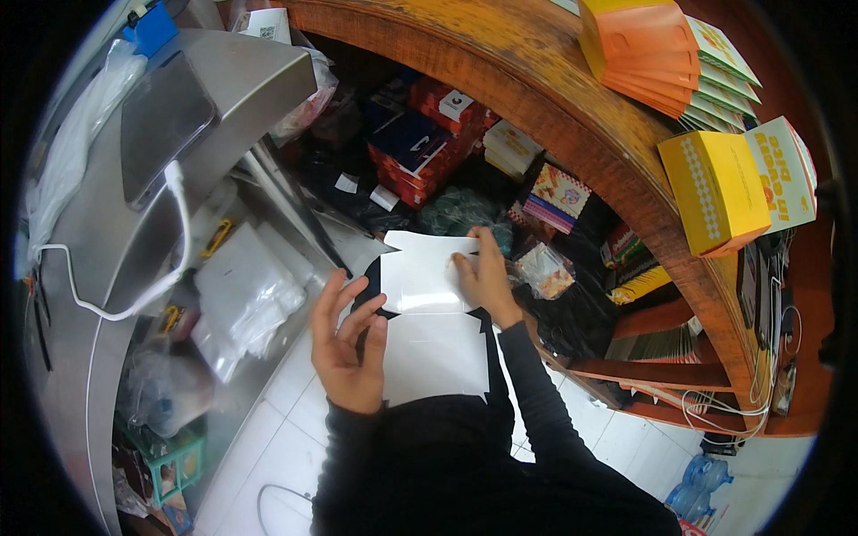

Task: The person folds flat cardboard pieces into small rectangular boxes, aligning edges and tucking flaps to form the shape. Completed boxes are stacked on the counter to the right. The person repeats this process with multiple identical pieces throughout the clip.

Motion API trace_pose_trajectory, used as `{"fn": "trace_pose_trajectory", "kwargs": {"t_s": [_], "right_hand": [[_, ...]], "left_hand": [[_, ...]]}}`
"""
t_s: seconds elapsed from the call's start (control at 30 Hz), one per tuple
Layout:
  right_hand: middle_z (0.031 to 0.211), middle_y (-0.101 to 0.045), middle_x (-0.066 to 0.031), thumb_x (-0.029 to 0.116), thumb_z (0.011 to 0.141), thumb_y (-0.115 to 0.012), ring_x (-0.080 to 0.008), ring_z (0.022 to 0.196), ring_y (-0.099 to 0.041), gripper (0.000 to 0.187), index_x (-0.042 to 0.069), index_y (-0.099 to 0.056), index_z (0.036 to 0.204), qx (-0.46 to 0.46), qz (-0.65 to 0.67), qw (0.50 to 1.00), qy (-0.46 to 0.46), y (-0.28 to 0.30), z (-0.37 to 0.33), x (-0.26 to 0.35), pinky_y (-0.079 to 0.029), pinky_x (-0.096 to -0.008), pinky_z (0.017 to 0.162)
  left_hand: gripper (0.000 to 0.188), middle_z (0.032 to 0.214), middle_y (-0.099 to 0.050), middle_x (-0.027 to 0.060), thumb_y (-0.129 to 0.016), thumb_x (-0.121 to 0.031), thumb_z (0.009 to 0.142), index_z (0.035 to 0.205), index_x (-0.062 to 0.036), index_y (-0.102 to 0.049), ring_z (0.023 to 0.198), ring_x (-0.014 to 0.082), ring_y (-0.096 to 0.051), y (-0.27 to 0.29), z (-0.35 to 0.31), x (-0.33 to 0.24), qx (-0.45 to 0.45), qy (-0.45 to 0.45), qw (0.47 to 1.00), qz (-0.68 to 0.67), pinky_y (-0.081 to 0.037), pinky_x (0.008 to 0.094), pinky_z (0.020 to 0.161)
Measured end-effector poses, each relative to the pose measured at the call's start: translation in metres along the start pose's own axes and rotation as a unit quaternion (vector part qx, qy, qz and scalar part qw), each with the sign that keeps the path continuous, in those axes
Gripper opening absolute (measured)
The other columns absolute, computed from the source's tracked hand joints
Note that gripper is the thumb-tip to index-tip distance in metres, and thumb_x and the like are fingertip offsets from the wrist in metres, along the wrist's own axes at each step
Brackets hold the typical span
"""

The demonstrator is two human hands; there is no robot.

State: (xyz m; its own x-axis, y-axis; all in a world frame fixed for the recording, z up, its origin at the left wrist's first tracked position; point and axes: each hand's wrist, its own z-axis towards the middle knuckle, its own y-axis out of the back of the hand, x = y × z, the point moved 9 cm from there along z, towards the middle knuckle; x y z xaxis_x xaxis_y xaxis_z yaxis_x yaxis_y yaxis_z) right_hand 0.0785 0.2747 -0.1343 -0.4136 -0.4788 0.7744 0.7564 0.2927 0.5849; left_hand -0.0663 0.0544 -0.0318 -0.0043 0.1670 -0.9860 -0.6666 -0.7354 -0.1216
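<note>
A flat white cardboard box blank (433,322) with notched flaps is held in front of me, white side up. My left hand (347,344) grips its left edge, fingers spread and curled over the card. My right hand (484,277) presses on the upper panel near the right side, fingers bent along a fold line. Both sleeves are black.
A curved wooden counter (572,116) arcs across the right, carrying a folded yellow box (719,192) and a stack of flat orange blanks (639,54). Shelves below hold several packets and boxes. At left, a steel counter (241,80) carries a phone (165,125) with a white cable.
</note>
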Motion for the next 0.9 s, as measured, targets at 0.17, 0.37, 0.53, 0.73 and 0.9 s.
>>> {"fn": "trace_pose_trajectory", "kwargs": {"t_s": [0.17, 0.37, 0.53, 0.73, 0.9], "right_hand": [[0.087, -0.059, -0.0098, 0.003, 0.088, -0.063, -0.0159, 0.081, -0.058, 0.019, 0.003, -0.052, 0.103, 0.019, 0.143, 0.990, -0.013, 0.043, -0.011, 0.032, -0.045, -0.0280, 0.076], [0.093, -0.062, -0.0044, 0.003, 0.082, -0.071, -0.0093, 0.088, -0.056, 0.019, 0.004, -0.058, 0.097, 0.065, 0.323, 0.944, 0.013, 0.093, -0.034, 0.080, -0.044, -0.0239, 0.079], [0.083, -0.064, -0.0169, 0.031, 0.062, -0.078, -0.0215, 0.074, -0.061, 0.044, -0.001, -0.060, 0.086, 0.090, 0.465, 0.880, -0.023, 0.102, -0.042, 0.097, -0.048, -0.0303, 0.066], [0.095, -0.069, -0.0193, 0.021, 0.078, -0.068, -0.0252, 0.085, -0.066, 0.031, -0.007, -0.067, 0.092, 0.118, 0.434, 0.892, -0.037, 0.102, -0.066, 0.129, -0.050, -0.0338, 0.075], [0.096, -0.069, -0.0200, 0.028, 0.083, -0.069, -0.0279, 0.087, -0.068, 0.036, -0.005, -0.067, 0.098, 0.152, 0.361, 0.919, 0.053, 0.105, -0.077, 0.180, -0.053, -0.0356, 0.073]], "left_hand": [[0.064, 0.135, -0.051, 0.0195, -0.063, 0.002, 0.086, 0.144, -0.0036, -0.037, 0.124, 0.0275, -0.053, 0.001, 0.012, 0.017, 0.011, -0.011, 0.994, 0.112, -0.041, 0.0375, 0.102], [0.045, 0.106, -0.066, 0.0130, -0.073, -0.012, 0.084, 0.125, 0.0005, -0.058, 0.099, 0.0184, -0.063, -0.022, 0.017, 0.036, 0.132, 0.064, 0.986, 0.074, -0.047, 0.0306, 0.087], [0.026, 0.080, -0.067, 0.0041, -0.074, -0.016, 0.082, 0.100, 0.0018, -0.067, 0.076, 0.0136, -0.065, -0.043, 0.000, 0.009, 0.332, 0.116, 0.936, -0.006, -0.049, 0.0242, 0.072], [0.032, 0.097, -0.063, 0.0106, -0.068, -0.019, 0.084, 0.109, -0.0008, -0.059, 0.089, 0.0182, -0.062, -0.068, -0.019, -0.035, 0.415, 0.123, 0.895, -0.108, -0.047, 0.0294, 0.078], [0.033, 0.077, -0.056, 0.0064, -0.082, -0.020, 0.071, 0.079, -0.0014, -0.057, 0.064, 0.0144, -0.051, -0.055, -0.018, -0.028, 0.227, -0.022, 0.973, -0.020, -0.041, 0.0274, 0.059]]}}
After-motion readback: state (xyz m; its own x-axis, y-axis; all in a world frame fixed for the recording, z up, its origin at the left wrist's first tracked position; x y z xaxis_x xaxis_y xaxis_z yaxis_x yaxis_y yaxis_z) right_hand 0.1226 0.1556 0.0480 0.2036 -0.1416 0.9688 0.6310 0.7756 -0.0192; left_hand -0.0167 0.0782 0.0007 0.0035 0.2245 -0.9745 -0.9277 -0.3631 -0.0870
